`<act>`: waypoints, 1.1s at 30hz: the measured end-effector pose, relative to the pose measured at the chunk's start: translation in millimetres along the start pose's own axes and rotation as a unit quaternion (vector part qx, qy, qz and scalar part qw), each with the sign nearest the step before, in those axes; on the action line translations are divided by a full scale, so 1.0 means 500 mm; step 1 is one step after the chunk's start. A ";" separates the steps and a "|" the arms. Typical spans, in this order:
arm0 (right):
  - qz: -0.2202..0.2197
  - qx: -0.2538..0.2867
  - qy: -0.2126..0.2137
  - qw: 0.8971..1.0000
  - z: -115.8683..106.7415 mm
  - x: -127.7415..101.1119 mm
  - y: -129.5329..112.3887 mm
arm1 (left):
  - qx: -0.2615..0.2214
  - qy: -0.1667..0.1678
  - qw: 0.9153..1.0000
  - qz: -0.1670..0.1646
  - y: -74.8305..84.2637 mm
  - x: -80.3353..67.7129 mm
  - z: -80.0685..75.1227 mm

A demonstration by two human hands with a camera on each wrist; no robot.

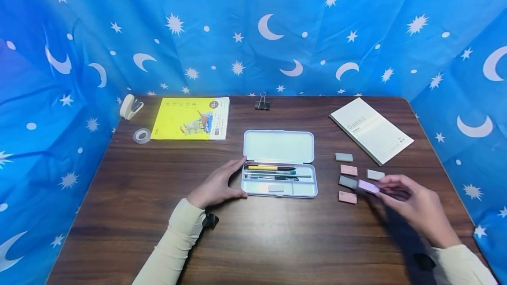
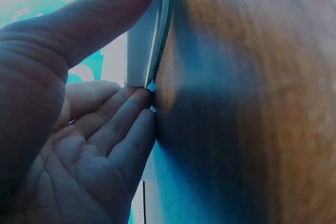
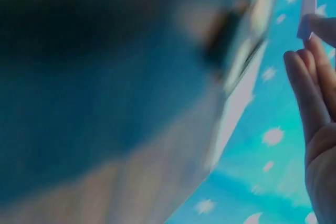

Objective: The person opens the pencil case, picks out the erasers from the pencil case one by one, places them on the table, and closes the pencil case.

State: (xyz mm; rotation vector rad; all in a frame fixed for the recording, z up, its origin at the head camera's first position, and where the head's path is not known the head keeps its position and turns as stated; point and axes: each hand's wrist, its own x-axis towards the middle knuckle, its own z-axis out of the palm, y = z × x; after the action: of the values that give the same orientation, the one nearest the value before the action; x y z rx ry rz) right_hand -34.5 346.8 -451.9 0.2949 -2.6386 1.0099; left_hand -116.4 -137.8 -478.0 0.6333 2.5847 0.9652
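From the head view I see my left hand [image 1: 217, 185] lying on the dark wood-grain table [image 1: 158, 214] just left of centre frame, forearm running in from the lower left. Its fingers are straight and relaxed, thumb and fingertips touching the left edge of the open pale blue plastic pencil case [image 1: 279, 180]. The left wrist view confirms it: the thumb [image 2: 100, 19] lies along the case wall and the fingers [image 2: 123, 124] press flat against its corner, gripping nothing.

My right hand [image 1: 412, 201] is at the lower right of the frame, wrist angled in from the bottom corner, a little blurred. Its fingertips pinch a small lilac rectangular eraser [image 1: 368, 186], held just above the table among the loose erasers. Around it lie a dark grey eraser [image 1: 348, 182] touching or just beside it, two pink ones [image 1: 349, 170], and two pale grey ones [image 1: 344, 157].

Inside the case, pens and a yellow pencil [image 1: 262, 167] sit in the upper compartment, and a small pale eraser [image 1: 276, 188] in the lower one.
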 end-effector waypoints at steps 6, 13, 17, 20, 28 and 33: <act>0.064 -0.053 -0.038 0.996 -0.033 -0.054 0.060 | 0.002 -0.002 1.000 -0.010 0.001 -0.002 -0.003; 0.068 -0.093 -0.052 0.992 -0.027 -0.074 0.076 | 0.002 -0.001 1.000 -0.013 -0.005 -0.002 0.000; 0.061 -0.105 -0.050 0.991 -0.021 -0.073 0.074 | 0.004 -0.002 1.000 -0.016 -0.007 -0.003 0.001; 0.062 -0.111 -0.049 0.991 -0.019 -0.073 0.074 | 0.003 0.000 1.000 -0.015 -0.006 -0.004 0.001; 0.036 -0.104 -0.014 0.994 -0.014 -0.060 0.046 | 0.003 -0.002 1.000 -0.011 -0.002 -0.003 -0.001; -0.134 -0.077 0.043 0.987 0.042 -0.003 -0.029 | 0.002 -0.005 1.000 -0.007 0.002 0.000 -0.001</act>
State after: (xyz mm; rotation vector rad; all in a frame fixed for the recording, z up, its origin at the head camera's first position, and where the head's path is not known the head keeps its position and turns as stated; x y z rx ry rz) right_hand -32.9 322.0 -458.5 0.5404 -2.4961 0.7110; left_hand -116.3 -137.5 -477.2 0.6184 2.5796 0.9504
